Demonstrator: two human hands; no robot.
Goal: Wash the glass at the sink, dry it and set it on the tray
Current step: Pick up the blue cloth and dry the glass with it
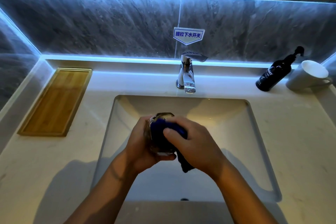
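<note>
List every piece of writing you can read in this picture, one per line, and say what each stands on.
"提拉下水开关": blue characters on the white arrow-shaped sign on the wall above the faucet.
White lettering on the dark pump bottle: too blurred and partial to read.
Marking on the faucet handle: unreadable.

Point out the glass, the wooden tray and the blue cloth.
glass (164,115): head view, on its rim above the cloth.
wooden tray (56,102): head view, on its bare floor.
blue cloth (160,127): head view, on the bunched part inside the glass.
</note>
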